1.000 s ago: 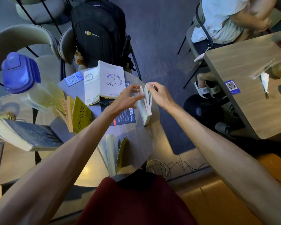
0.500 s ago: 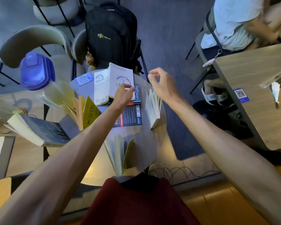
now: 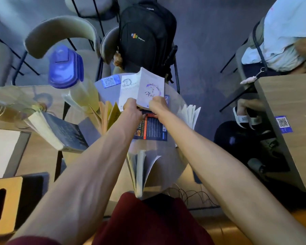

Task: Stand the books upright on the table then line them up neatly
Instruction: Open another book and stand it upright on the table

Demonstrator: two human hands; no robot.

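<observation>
Gripping the white book (image 3: 141, 89) at its lower edge, both hands closed, left hand (image 3: 131, 107), right hand (image 3: 155, 103), dark book (image 3: 152, 128) beneath, fanned book (image 3: 189, 115) beside.

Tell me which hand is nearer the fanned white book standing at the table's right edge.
Right. The right hand grips the white-and-purple book, left of the fanned white book; the left hand holds that same book farther left.

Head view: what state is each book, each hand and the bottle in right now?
White book: propped open, cover out, held by both hands.
Yellow book: upright, fanned open.
Right-edge book: upright, pages fanned.
Near book: upright, fanned open.
Dark blue book: lying flat.
Grey book: lying tilted on the side table.
Bottle: lid closed.
Left hand: gripping the white book.
Right hand: gripping the white book.
</observation>
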